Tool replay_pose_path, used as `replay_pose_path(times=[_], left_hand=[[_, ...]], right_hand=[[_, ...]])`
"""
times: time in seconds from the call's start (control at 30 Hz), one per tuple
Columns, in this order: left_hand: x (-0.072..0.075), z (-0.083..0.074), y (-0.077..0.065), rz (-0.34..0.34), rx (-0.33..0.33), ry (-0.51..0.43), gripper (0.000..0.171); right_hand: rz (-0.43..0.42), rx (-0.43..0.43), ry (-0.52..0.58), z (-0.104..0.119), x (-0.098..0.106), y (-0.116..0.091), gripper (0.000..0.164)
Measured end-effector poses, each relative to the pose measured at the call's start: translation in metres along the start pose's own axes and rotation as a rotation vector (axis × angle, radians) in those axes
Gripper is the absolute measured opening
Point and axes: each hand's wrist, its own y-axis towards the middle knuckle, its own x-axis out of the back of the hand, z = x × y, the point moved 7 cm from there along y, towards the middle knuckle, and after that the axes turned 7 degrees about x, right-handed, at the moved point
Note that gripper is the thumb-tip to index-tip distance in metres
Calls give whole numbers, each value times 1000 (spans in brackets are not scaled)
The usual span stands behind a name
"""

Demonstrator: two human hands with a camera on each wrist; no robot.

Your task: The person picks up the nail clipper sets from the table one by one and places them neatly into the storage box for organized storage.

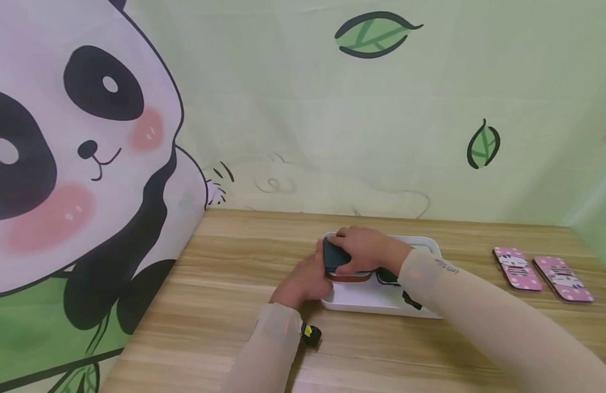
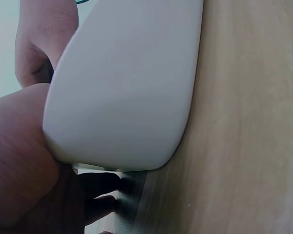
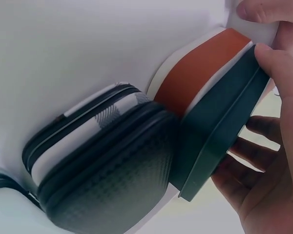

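A white tray [image 1: 366,303] sits on the wooden table, several cases and boxes inside it. My left hand [image 1: 305,281] holds the tray's left end, thumb over the rim. In the right wrist view, my right hand [image 3: 268,141] grips a dark green box [image 3: 219,119] between thumb and fingers, at the tray's left end. Against that box lies an orange-brown and white case [image 3: 193,75]. Beside them are a black textured zip case [image 3: 112,170] and a black-and-white checked zip case [image 3: 80,126]. The left wrist view mostly shows the tray's outer wall [image 2: 122,92].
Two pink cases with white dots, one [image 1: 517,268] nearer the tray and the other [image 1: 563,278] farther right, lie on the table [image 1: 224,262]. Behind the table hangs a pale green cloth [image 1: 293,109] printed with a panda and leaves.
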Motion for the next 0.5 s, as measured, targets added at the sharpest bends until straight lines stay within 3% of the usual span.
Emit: replay_pose_path(times=[0.33, 0.5], left_hand=[[5, -3, -4, -39, -44, -3, 99], [3, -2, -4, -36, -34, 0, 100]], right_hand=[[-15, -23, -14, -1, -2, -3, 82], [-45, -33, 30, -7, 1, -9, 81]])
